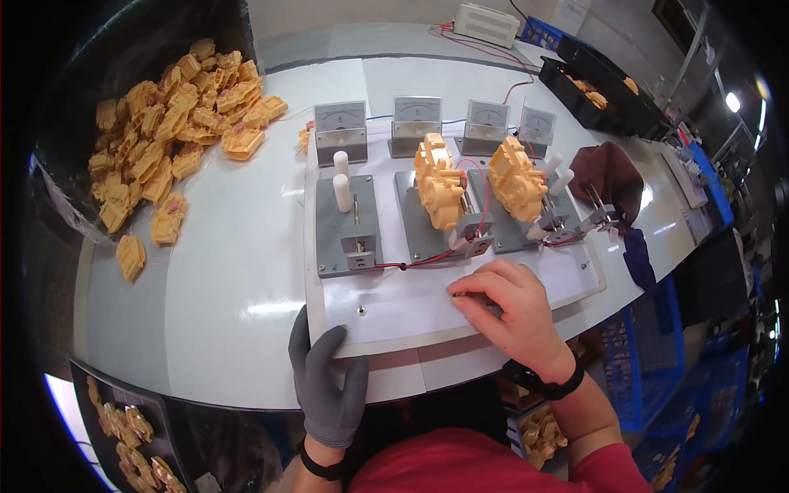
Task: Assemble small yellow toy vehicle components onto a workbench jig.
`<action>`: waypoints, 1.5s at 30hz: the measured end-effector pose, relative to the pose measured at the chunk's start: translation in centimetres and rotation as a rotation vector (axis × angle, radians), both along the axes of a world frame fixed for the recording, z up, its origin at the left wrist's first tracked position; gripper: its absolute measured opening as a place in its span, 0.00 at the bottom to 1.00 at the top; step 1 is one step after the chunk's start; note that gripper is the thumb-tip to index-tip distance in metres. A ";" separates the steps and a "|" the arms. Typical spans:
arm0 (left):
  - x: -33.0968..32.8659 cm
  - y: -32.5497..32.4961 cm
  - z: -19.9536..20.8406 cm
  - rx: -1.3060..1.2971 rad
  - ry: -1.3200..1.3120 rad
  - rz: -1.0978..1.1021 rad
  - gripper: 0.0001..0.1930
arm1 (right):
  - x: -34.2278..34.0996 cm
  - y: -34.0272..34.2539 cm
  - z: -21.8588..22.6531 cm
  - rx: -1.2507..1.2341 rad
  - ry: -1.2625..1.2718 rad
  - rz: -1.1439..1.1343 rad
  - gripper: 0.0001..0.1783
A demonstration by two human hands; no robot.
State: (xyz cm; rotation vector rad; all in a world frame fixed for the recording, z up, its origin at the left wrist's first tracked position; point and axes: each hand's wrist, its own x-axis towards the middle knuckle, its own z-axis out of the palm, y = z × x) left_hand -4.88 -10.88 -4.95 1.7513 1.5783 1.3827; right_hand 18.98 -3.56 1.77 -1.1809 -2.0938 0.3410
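Note:
My right hand (514,308), bare, is closed in a pinch at the front of the white board (411,316). Its thumb and forefinger meet on a small metal toggle switch (458,294), mostly covered by the fingertips. My left hand (329,382), in a grey glove, hangs over the board's front left edge with fingers apart and nothing in them. A similar toggle switch (361,311) stands beyond its fingertips. Yellow plastic housings sit upright on two grey test fixtures, one in the middle (440,182) and one to its right (518,181). The left fixture (333,238) holds no housing.
Several analog meters (340,131) line the board's back. Loose yellow housings (177,123) are heaped at the far left. A power supply (485,25) and a black bin (604,90) stand behind. A dark brown cloth (608,181) lies right; red and black wires (419,263) cross the fixtures' front.

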 end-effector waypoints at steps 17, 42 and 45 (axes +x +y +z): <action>0.6 -0.2 0.0 -0.008 -0.072 -0.029 0.23 | 0.8 -0.1 -0.7 0.100 0.010 0.001 0.04; 0.5 -0.1 -0.1 0.002 -0.030 -0.014 0.23 | 0.8 0.1 -1.2 0.193 0.005 0.036 0.03; 0.5 -0.2 -0.1 0.011 -0.028 -0.015 0.23 | 0.6 0.1 -1.2 0.202 0.026 0.038 0.04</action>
